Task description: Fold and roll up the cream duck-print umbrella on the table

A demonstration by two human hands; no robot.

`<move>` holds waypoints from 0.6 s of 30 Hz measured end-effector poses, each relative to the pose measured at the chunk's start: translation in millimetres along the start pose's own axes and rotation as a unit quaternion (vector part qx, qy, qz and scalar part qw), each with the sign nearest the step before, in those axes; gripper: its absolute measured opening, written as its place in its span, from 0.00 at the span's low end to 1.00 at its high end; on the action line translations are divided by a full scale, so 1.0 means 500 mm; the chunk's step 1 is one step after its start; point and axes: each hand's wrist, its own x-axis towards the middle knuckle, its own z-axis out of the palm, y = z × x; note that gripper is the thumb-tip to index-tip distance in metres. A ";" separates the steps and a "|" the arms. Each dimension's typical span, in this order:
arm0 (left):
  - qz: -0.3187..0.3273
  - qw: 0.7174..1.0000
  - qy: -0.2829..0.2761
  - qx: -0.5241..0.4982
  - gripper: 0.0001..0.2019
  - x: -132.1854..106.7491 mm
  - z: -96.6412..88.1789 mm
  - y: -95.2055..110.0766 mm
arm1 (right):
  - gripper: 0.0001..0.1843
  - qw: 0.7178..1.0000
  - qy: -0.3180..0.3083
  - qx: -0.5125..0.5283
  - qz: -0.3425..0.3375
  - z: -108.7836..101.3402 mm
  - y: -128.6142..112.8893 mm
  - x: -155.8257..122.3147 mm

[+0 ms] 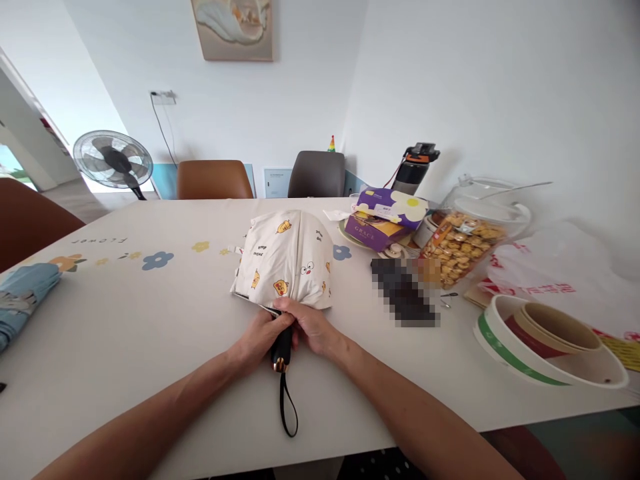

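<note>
A cream folding umbrella [295, 257] printed with yellow ducks lies on the white table, its canopy partly puffed out and pointing away from me. Its black handle [281, 347] faces me, with a wrist strap [289, 407] hanging loose onto the tabletop. My left hand [263, 333] is closed around the umbrella where handle meets canopy. Beside it, my right hand [307, 323] grips the same spot from the right, thumb on the fabric's lower edge. The shaft and some of my fingers are hidden.
A folded blue umbrella [27, 300] lies at the left edge of the table [165, 320]. To the right are tissue packs [383, 220], a dark bottle [414, 170], a snack jar [465, 243], a blurred dark object [405, 293], paper bowls [515, 353] and a plastic bag [565, 267]. Chairs [215, 180] stand behind.
</note>
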 end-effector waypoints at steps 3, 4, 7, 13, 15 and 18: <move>0.010 1.000 0.006 0.007 0.21 -0.001 0.000 0.002 | 0.18 1.000 0.020 -0.013 -0.014 0.001 0.000 -0.002; 0.008 1.000 0.006 0.009 0.21 -0.002 0.001 0.003 | 0.18 1.000 0.022 -0.011 -0.015 0.002 -0.002 -0.004; 0.015 1.000 0.017 0.010 0.18 -0.002 0.002 0.006 | 0.12 0.997 0.034 0.051 -0.041 0.000 -0.016 -0.006; 0.053 0.993 0.061 0.089 0.15 -0.009 0.006 0.006 | 0.10 0.980 0.005 0.200 0.021 -0.036 -0.051 -0.003; 0.077 0.984 0.107 0.120 0.14 -0.013 0.006 0.005 | 0.08 0.976 0.012 0.216 0.023 -0.044 -0.055 -0.001; 0.121 0.970 0.182 0.111 0.11 -0.012 -0.003 0.005 | 0.08 0.972 0.017 0.234 0.025 -0.048 -0.052 0.002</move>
